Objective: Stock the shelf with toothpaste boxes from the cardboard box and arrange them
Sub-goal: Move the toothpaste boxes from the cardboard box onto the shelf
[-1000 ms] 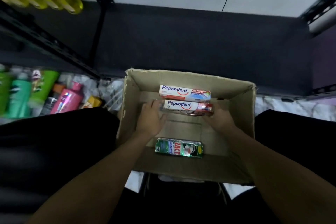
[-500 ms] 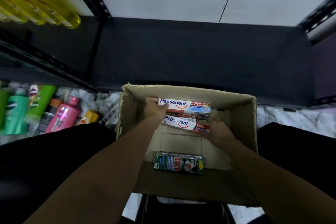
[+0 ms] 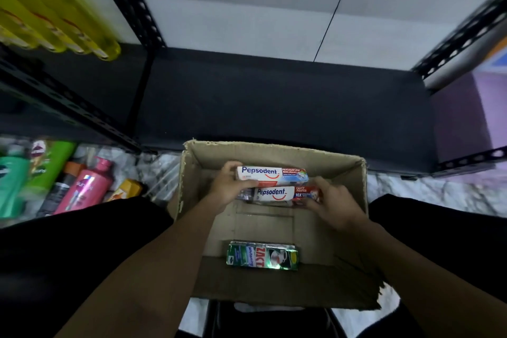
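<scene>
While the left hand (image 3: 226, 191) curls round the upper white-and-red Pepsodent carton (image 3: 271, 174) and the right hand (image 3: 333, 202) pinches the lower Pepsodent carton (image 3: 282, 194), the stacked pair may slide apart on lifting.

One head-worn wide-angle view looks steeply down and forward, close above an open box (image 3: 274, 153). The shelf (image 3: 274, 96) lies at 12 o'clock, bottles (image 3: 82, 189) at 9 o'clock.

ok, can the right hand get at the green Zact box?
Probably not yet: the right hand grips the lower Pepsodent box. The Zact box lies uncovered in the open cardboard box, so the path looks free once it lets go.
</scene>
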`<state>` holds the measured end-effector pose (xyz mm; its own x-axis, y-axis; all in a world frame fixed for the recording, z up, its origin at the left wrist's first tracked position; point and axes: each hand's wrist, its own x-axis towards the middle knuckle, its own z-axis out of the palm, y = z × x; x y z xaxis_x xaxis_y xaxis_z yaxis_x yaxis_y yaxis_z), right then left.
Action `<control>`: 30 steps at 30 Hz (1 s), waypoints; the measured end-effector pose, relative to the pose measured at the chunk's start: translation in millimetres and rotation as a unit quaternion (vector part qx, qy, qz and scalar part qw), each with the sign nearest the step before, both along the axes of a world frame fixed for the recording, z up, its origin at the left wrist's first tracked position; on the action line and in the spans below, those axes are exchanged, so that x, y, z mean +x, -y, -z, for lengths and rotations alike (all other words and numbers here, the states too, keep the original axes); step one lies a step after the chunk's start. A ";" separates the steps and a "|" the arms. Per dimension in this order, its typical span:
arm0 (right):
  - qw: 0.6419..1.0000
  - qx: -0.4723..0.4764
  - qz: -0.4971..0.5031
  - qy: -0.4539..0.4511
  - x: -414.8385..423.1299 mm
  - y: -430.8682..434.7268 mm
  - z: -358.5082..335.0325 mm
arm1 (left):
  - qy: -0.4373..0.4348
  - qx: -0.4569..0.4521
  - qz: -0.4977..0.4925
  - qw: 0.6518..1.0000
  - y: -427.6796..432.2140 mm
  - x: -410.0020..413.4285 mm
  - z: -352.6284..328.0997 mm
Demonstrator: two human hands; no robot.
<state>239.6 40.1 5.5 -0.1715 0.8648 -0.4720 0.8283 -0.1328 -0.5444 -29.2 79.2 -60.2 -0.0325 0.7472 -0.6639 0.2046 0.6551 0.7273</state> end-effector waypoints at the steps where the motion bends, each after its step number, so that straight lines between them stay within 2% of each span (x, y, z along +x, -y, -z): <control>1: 1.000 0.017 -0.014 0.006 -0.1 -3.4 -6.1 | -0.016 0.017 0.023 0.999 2.4 0.0 -5.4; 5: 0.994 0.046 -0.083 0.057 -3.0 -12.2 -33.4 | -0.147 0.128 0.085 0.977 5.5 3.0 -44.3; 8: 0.987 0.097 -0.100 0.076 -1.0 -14.4 -64.7 | -0.155 0.182 0.114 0.964 10.0 6.4 -90.3; 11: 0.986 0.138 -0.084 0.039 4.5 -11.9 -109.1 | -0.153 0.221 0.172 0.948 12.3 1.6 -139.7; 16: 0.977 0.208 -0.034 -0.039 7.9 2.9 -204.5 | -0.187 0.355 0.237 0.885 21.7 -8.5 -239.2; 21: 0.951 0.292 0.017 -0.104 12.5 22.3 -307.8 | -0.235 0.478 0.272 0.801 38.2 -6.3 -349.3; 25: 0.914 0.369 0.058 -0.159 18.4 41.1 -384.2 | -0.264 0.553 0.279 0.739 62.2 -7.0 -441.8; 30: 0.826 0.425 0.135 -0.344 33.9 50.4 -461.8 | -0.261 0.642 0.165 0.702 97.6 -19.2 -530.2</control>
